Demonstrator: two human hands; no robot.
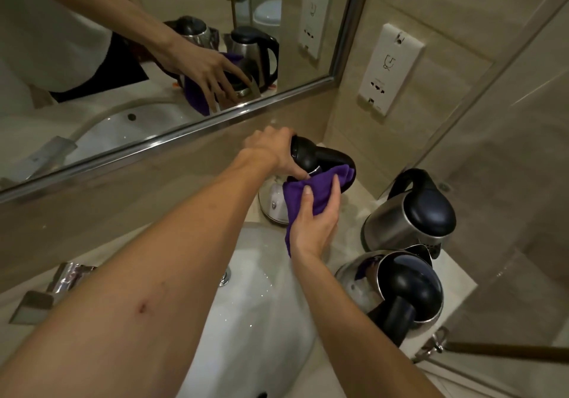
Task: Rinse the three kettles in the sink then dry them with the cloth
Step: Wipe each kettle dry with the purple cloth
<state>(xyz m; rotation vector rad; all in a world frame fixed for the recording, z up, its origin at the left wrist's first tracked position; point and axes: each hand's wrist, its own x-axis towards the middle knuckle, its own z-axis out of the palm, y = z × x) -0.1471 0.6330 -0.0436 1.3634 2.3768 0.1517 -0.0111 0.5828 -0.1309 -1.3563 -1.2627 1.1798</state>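
- L hand (271, 151) grips black top of white kettle (273, 202), on bench (351, 228) behind sink (264, 311) rim.
- R hand (314, 222) clutches purple cloth (323, 185) against it.
- Far steel kettle (400, 222) and near steel kettle (409, 290) crowd bench's R end; the near one prob. at the front edge.

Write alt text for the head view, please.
The left hand grips a kettle while the right hand presses a purple cloth against it, beside a white sink. A far steel kettle and a near steel kettle stand at right.

No legible text or numbers.
Line pictogram on wall socket plate (388, 68); small print beneath too blurred.
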